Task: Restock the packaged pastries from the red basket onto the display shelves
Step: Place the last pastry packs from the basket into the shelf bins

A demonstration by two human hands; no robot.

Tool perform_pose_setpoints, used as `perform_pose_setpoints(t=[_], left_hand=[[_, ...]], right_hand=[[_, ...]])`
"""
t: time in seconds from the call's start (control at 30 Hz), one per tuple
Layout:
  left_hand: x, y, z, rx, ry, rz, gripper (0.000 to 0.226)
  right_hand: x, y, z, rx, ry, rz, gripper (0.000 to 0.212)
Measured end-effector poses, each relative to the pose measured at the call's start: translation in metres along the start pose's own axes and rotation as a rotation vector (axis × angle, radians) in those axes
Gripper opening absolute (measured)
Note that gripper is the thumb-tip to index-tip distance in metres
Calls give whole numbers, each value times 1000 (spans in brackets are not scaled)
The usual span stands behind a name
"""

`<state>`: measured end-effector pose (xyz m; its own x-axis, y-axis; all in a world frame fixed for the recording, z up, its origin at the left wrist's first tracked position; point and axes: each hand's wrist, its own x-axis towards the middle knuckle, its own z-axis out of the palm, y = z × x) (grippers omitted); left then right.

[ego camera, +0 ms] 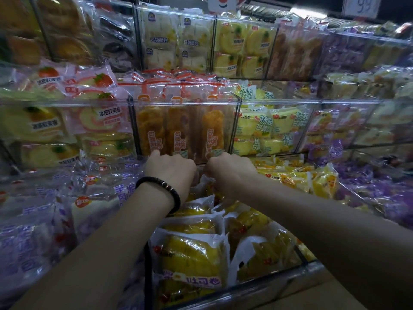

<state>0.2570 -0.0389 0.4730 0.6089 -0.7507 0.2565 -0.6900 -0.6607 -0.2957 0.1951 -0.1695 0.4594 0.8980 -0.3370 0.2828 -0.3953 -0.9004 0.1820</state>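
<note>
Both my arms reach to the back of the lowest clear bin (297,268), which holds several yellow packaged pastries (192,256). My left hand (171,167), with a black bracelet at the wrist, and my right hand (230,170) sit side by side, fingers curled down and away so their tips are hidden. Between them stands the crinkled top of a yellow pastry packet (204,183), which both hands seem to grip. Both hands are just under the front of the clear bin of orange pastries (185,130). The red basket is not in view.
Clear acrylic bins in tiers fill the shelves: purple-printed packets (40,220) at the left, strawberry and yellow rolls (67,121) above them, yellow-green packets (270,128) and purple packets (380,198) at the right. A price sign (362,5) hangs top right.
</note>
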Motion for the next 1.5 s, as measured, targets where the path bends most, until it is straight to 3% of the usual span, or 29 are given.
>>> perform_pose_setpoints(t=[0.13, 0.3, 0.43, 0.53, 0.67, 0.77, 0.87, 0.97, 1.07, 1.23, 1.37, 1.5], left_hand=[[2, 1, 6, 4, 10, 0, 28], [-4, -4, 6, -41, 40, 64, 33], [-6, -17, -5, -216, 50, 145, 30], [-10, -19, -14, -333, -53, 246, 22], [-16, -10, -12, -282, -208, 317, 27], [-19, -10, -15, -285, -264, 344, 37], [-19, -14, -16, -313, -304, 349, 44], [-17, -10, -11, -323, -255, 319, 32], [-15, -6, -6, -275, -201, 268, 17], [-15, -9, -8, -270, -190, 213, 19], [-13, -9, -12, -267, -213, 206, 21], [-13, -10, -13, -279, -246, 208, 26]], right_hand=[[-4, -5, 3, -65, -15, -75, 23], [0, 16, -12, 86, -102, -168, 17], [-11, 39, -35, 214, -148, -297, 36], [-24, 49, -42, 206, -304, -409, 38], [-33, 49, -36, 181, -363, -496, 47], [-31, 48, -33, 204, -381, -490, 46], [-32, 42, -28, 176, -307, -528, 32], [-34, 37, -23, 139, -265, -510, 25], [-37, 35, -22, 61, -224, -448, 32], [-42, 29, -18, 76, -139, -281, 45], [-38, 26, -17, 99, -94, -196, 31], [-32, 37, -31, 166, -236, -269, 33]])
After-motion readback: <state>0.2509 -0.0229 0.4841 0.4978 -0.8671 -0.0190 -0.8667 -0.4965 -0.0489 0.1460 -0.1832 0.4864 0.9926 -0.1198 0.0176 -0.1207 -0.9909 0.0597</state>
